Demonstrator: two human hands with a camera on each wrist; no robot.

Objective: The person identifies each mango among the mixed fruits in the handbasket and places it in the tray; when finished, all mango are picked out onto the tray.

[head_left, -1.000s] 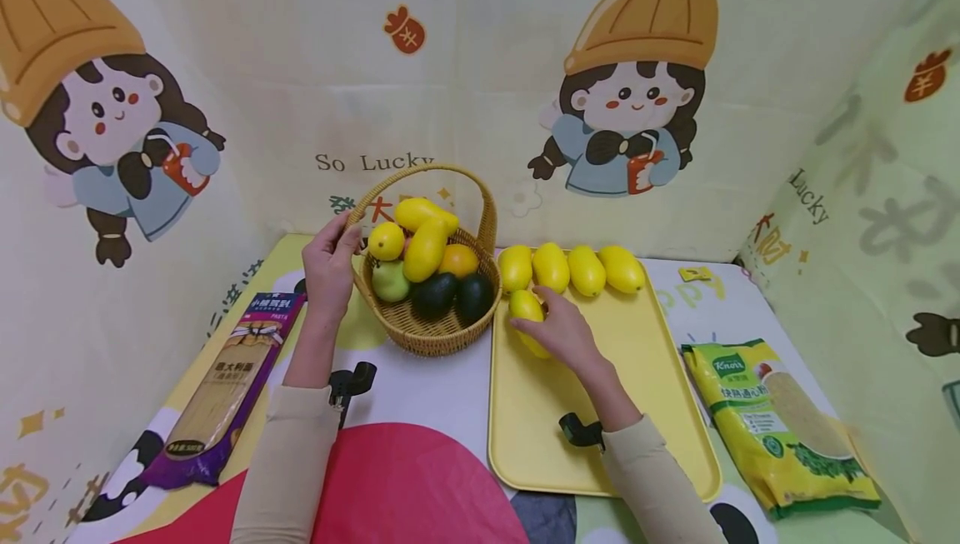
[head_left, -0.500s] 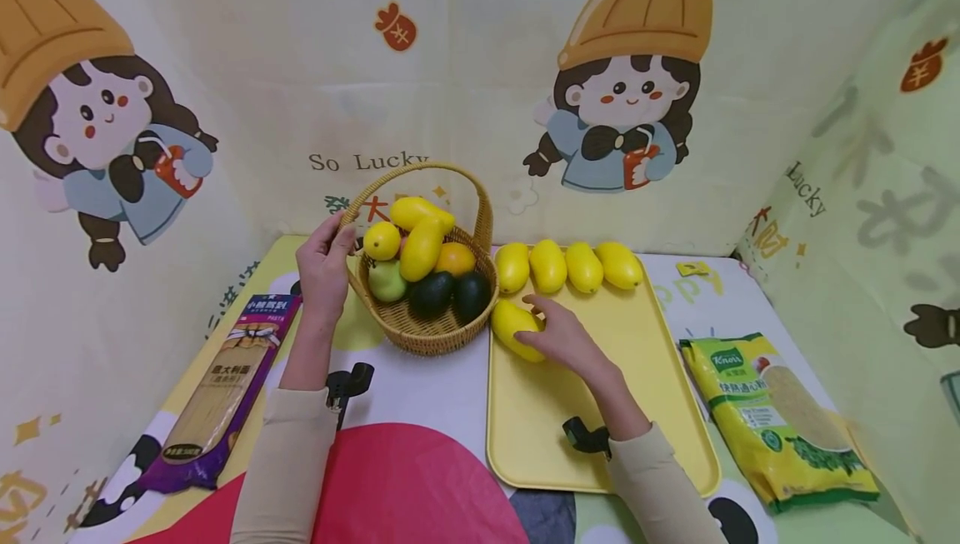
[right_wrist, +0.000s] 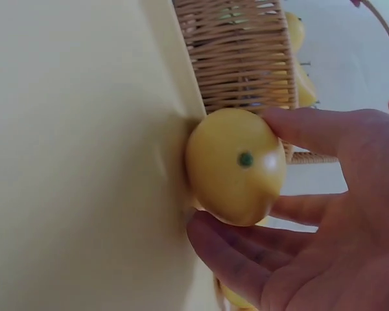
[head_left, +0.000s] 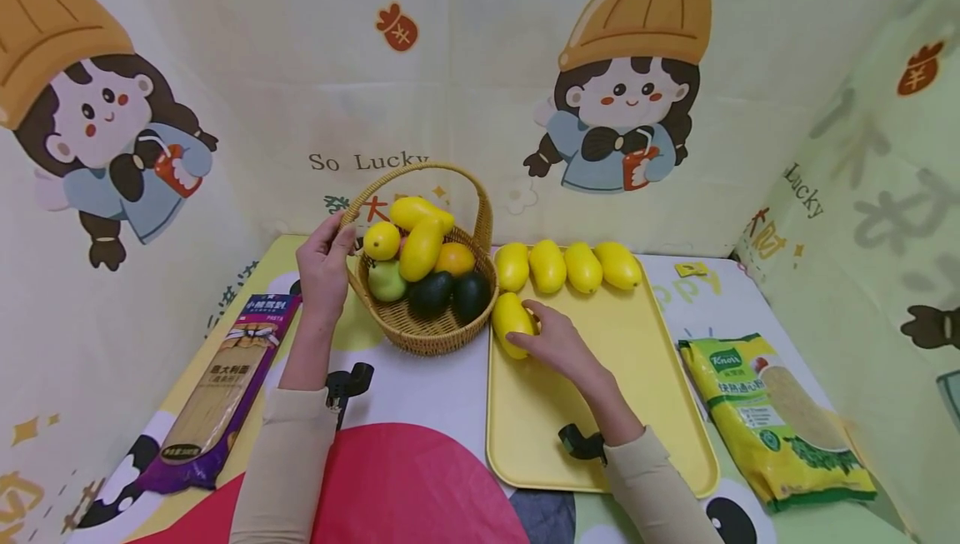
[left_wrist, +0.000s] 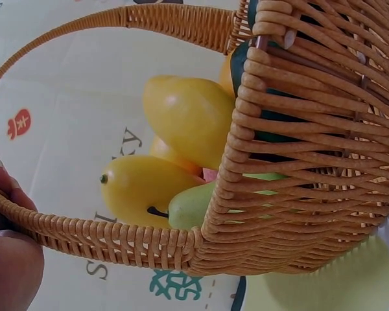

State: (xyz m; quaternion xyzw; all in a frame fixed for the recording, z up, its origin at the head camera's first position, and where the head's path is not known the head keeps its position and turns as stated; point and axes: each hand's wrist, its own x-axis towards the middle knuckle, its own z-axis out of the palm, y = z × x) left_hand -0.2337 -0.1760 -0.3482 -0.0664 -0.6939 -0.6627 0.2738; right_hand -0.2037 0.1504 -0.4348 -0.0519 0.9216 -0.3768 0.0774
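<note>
My left hand [head_left: 322, 273] grips the left side of the handle of a wicker basket [head_left: 431, 342]; the left wrist view shows the fingers wrapped round the handle [left_wrist: 104, 241]. Yellow mangoes [head_left: 422, 251], a green pear [head_left: 387, 281], dark avocados [head_left: 431, 294] and an orange fruit [head_left: 455, 259] fill the basket. My right hand [head_left: 558, 342] has thumb and fingers on either side of a yellow mango [head_left: 512, 323], low at the left edge of a yellow tray [head_left: 600, 427]. In the right wrist view that mango [right_wrist: 230, 175] shows its green stem end.
Several more mangoes [head_left: 582, 268] line the tray's far end. To the left lies a purple pasta packet [head_left: 225, 386], and right of the tray a yellow-green Knorr bag [head_left: 776, 419]. A patterned cloth wall [head_left: 480, 94] rises behind.
The mango in my right hand has shifted left to the tray's edge, then turned to point more away from me. My left hand stays on the basket handle.
</note>
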